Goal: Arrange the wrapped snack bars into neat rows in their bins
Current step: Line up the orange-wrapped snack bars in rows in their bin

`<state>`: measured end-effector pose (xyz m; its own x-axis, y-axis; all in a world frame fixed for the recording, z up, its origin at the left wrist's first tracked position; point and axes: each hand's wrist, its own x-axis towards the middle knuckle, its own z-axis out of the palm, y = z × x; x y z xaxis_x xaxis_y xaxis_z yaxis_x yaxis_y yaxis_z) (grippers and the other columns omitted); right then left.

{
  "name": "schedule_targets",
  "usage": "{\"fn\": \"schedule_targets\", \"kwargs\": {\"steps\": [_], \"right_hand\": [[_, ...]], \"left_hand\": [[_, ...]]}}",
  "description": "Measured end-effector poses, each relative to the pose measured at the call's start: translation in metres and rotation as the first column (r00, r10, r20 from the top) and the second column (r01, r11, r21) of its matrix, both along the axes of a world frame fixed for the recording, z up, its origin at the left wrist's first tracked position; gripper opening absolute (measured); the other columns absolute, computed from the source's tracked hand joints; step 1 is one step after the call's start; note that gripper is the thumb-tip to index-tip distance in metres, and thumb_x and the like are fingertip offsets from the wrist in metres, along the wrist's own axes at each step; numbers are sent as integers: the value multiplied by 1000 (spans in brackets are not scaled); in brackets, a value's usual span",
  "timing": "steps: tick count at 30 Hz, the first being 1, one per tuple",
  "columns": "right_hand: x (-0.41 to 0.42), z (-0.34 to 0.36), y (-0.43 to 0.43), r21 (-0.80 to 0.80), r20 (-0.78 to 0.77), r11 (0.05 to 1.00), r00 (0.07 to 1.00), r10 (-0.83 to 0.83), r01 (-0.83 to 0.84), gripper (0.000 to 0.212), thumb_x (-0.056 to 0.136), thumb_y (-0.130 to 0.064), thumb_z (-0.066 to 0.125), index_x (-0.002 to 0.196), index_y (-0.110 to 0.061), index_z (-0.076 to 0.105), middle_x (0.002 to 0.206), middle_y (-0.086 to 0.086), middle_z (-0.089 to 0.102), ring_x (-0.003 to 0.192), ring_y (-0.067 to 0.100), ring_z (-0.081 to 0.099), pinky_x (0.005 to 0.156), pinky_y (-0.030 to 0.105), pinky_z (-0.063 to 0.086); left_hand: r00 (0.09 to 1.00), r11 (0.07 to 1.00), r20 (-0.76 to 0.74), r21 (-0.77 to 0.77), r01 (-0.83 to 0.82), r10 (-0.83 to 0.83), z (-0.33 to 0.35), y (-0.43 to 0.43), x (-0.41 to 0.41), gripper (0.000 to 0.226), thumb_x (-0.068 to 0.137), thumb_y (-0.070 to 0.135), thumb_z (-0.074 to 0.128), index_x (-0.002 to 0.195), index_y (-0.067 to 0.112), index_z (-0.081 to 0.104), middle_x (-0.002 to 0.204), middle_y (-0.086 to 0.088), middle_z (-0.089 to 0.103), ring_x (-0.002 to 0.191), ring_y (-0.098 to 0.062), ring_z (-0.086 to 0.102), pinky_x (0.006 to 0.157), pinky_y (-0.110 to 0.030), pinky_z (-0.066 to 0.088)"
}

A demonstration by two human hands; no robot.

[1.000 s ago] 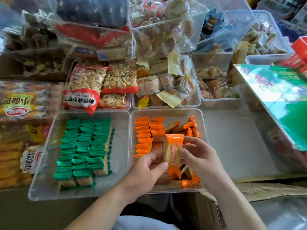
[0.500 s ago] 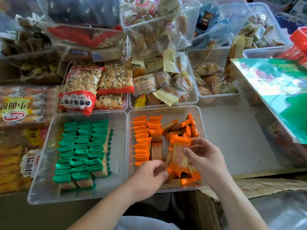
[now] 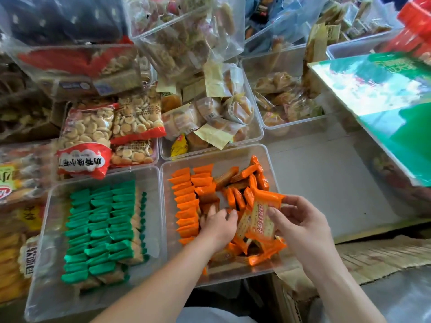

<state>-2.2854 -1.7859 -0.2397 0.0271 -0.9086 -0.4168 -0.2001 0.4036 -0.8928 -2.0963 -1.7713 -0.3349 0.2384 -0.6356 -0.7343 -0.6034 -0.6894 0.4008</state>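
A clear bin (image 3: 271,169) holds orange-wrapped snack bars: two tidy columns (image 3: 186,201) along its left side and a loose heap (image 3: 245,183) at the back right. My right hand (image 3: 300,227) grips an orange bar (image 3: 262,217) held upright over the bin's near part, with more loose orange bars beneath it. My left hand (image 3: 218,226) reaches down into the bin between the tidy columns and that bar, fingers curled on the bars there. The neighbouring clear bin (image 3: 46,241) on the left holds green-wrapped bars (image 3: 102,229) in three neat rows.
Bags of small round biscuits (image 3: 88,136) and bins of wrapped cakes (image 3: 210,117) stand behind. Stacked clear bins rise at the back. A green box (image 3: 384,94) overhangs at the right above a grey surface (image 3: 326,183). Packaged bread lies at far left; cardboard (image 3: 373,259) at near right.
My left hand let go of the held bar and dropped into the bin toward the tidy columns. My right hand kept the bar and shifted it right.
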Motion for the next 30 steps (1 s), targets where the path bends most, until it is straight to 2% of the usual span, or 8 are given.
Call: {"fn": "schedule_targets", "kwargs": {"steps": [3, 8, 12, 16, 21, 24, 27, 30], "right_hand": [[-3, -4, -1, 10, 21, 1000, 1000, 5, -5, 14, 89, -26, 80, 101, -29, 73, 91, 0, 79, 87, 24, 76, 80, 54, 63], [-3, -5, -1, 40, 36, 999, 999, -4, 2, 15, 90, -26, 79, 104, -28, 72, 93, 0, 79, 89, 23, 77, 80, 52, 64], [-3, -6, -1, 53, 24, 999, 1000, 8, -9, 16, 91, -26, 78, 105, -28, 72, 94, 0, 79, 90, 23, 77, 79, 52, 64], [0, -2, 1, 64, 9, 998, 1000, 16, -17, 18, 90, -26, 78, 107, -26, 71, 94, 0, 79, 91, 23, 77, 79, 51, 64], [7, 4, 1, 34, -30, 999, 999, 34, -33, 16, 91, -23, 79, 104, -24, 70, 90, 2, 79, 86, 24, 77, 78, 51, 64], [11, 9, 1, 17, -47, 998, 997, 60, -59, 16, 91, -26, 78, 103, -26, 67, 91, -1, 78, 86, 20, 76, 73, 40, 65], [17, 14, 2, 23, -53, 995, 994, 93, -92, 17, 92, -25, 78, 103, -26, 65, 92, -2, 77, 87, 17, 75, 73, 35, 64], [24, 19, 1, 64, -22, 992, 993, 113, -112, 18, 92, -21, 78, 104, -23, 66, 92, -3, 78, 86, 16, 75, 72, 33, 63]], "left_hand": [[998, 999, 53, -14, 41, -40, -1, 1, -5, 67, 106, 62, 29, 151, 19, 52, 170, -12, 23, 156, -40, 14, 129, -49, 7], [999, 997, 31, -82, -9, 12, -5, 10, 1, 71, 100, 72, 33, 137, 23, 68, 172, -2, 16, 156, -35, 12, 130, -50, 6], [999, 1000, 34, 0, 11, -11, 4, 9, 1, 76, 96, 78, 30, 123, 22, 74, 158, -16, 41, 147, -40, 32, 126, -52, 22], [988, 993, -112, -39, -114, 109, 17, 9, 0, 78, 91, 80, 42, 138, 22, 65, 159, 1, 29, 148, -27, 33, 124, -48, 30], [990, 958, -120, -271, -98, 67, 47, 33, 6, 58, 97, 52, 66, 145, 21, 59, 142, 7, 33, 133, -13, 41, 110, -25, 37], [983, 839, -65, -514, -178, 169, 69, 50, 18, 26, 96, 23, 72, 122, 27, 75, 127, 16, 49, 111, 1, 51, 96, -15, 42], [911, 728, -268, -548, -412, 313, 90, 60, 30, 20, 91, 5, 76, 94, 25, 74, 103, 10, 68, 90, 2, 67, 77, -11, 52], [777, 668, -507, -434, -605, 374, 106, 69, 38, 32, 88, 5, 80, 106, 26, 64, 100, 6, 74, 91, -8, 73, 76, -23, 60]]}}
